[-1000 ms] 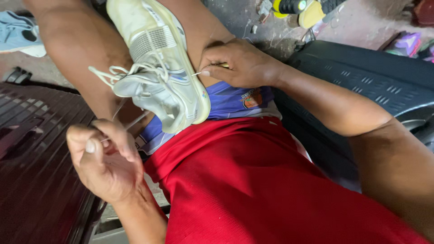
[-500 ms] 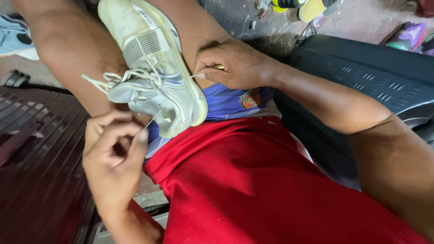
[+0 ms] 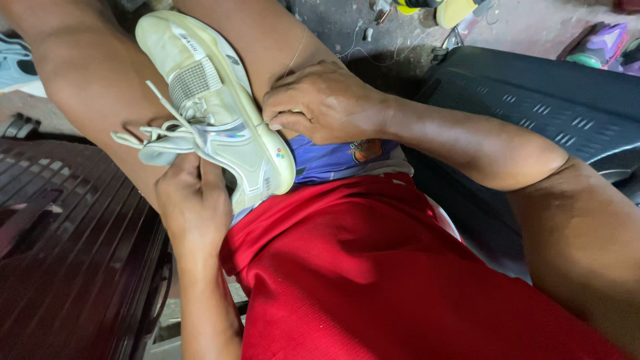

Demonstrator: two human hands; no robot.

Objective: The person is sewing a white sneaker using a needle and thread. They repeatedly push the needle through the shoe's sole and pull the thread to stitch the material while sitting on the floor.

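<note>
A pale white sneaker (image 3: pixel 207 100) with loose white laces lies wedged between my bare knees, its heel end pointing toward me. My left hand (image 3: pixel 193 200) grips the heel end from below, fingers curled under the shoe. My right hand (image 3: pixel 320 103) presses against the shoe's right side near the sole, fingers pinched on a thin thread (image 3: pixel 297 53) that runs up over my thigh. Whatever sits between the fingertips is hidden. My red shirt (image 3: pixel 373 267) fills the lower middle.
A dark slatted plastic seat (image 3: pixel 67 253) is at the left and a black plastic chair (image 3: pixel 533 100) at the right. Other shoes lie on the concrete floor: a grey one (image 3: pixel 17 63) far left, a purple one (image 3: pixel 603 47) and a yellow one (image 3: pixel 453 10) at the top right.
My left hand rose from beside my lap, where it pinched something small, and took hold of the shoe's heel. The right hand stayed at the shoe's side.
</note>
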